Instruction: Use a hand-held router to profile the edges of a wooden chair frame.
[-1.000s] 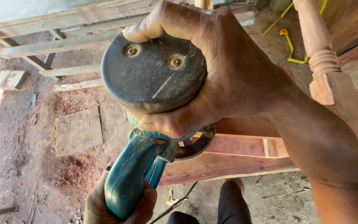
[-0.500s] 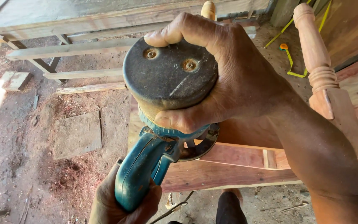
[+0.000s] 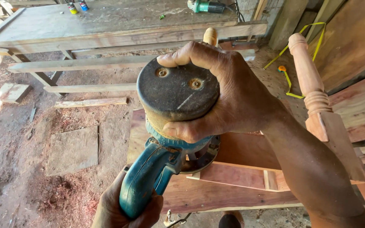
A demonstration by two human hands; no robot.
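My right hand (image 3: 233, 97) wraps around the round dark top of a teal power router (image 3: 176, 105), thumb and fingers clamped on its body. Lower down, my left hand (image 3: 123, 207) grips the router's teal side handle (image 3: 146, 177). The tool's base rests on a reddish wooden frame (image 3: 233, 177) made of planks. A turned wooden post (image 3: 313, 97) of the same reddish wood rises to the right of my forearm. A second rounded post tip (image 3: 210, 36) shows just behind my right hand.
A grey wooden workbench (image 3: 106, 25) stands at the back, with a green power tool (image 3: 205, 6) and small cans (image 3: 76, 6) on it. Sawdust and a flat slab (image 3: 73, 150) lie on the dirt floor at left. Yellow tape (image 3: 290, 67) and boards are at right.
The view has shifted so the router and both hands sit further right and lower in the picture. More of the workbench top shows. Both grips are unchanged.
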